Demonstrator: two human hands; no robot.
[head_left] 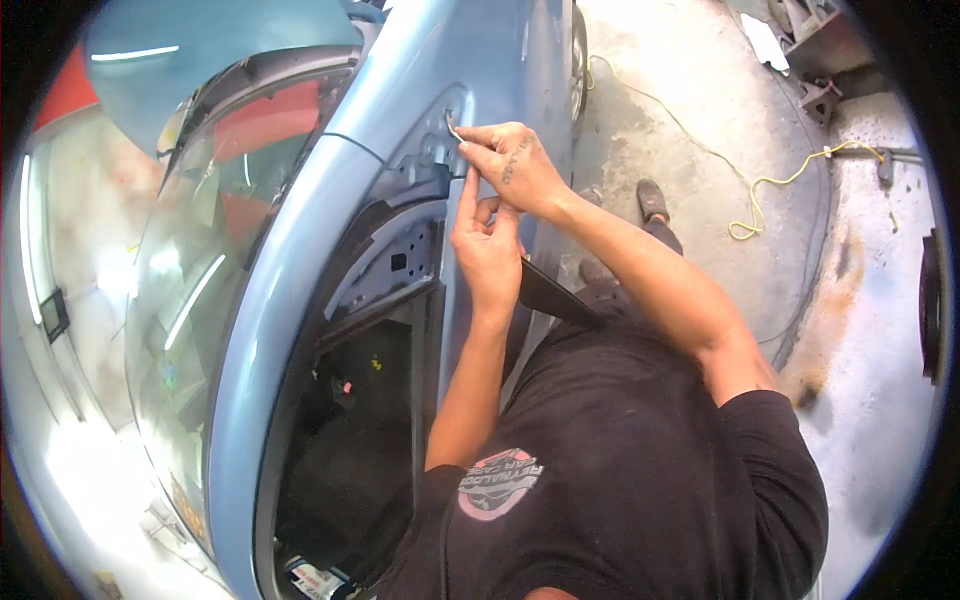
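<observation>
My right hand (515, 165) pinches a thin pale piece (454, 130) at an opening in the bare metal corner panel (425, 160) of a light blue car, at the front of the door's window frame. My left hand (483, 240) is just below, index finger raised beneath the right fingertips, other fingers curled; what they grip, if anything, is hidden. A long black panel (550, 298) sticks out behind my left wrist toward my body. Below the corner panel is a black-trimmed door opening (350, 400).
The windshield (180, 390) and blue roof pillar (260, 330) fill the left. My shoe (652, 200) stands on the concrete floor at right, near a yellow cord (720, 150) and a dark cable. Metal stands (822, 100) are at upper right, a dark round object (928, 305) at the right edge.
</observation>
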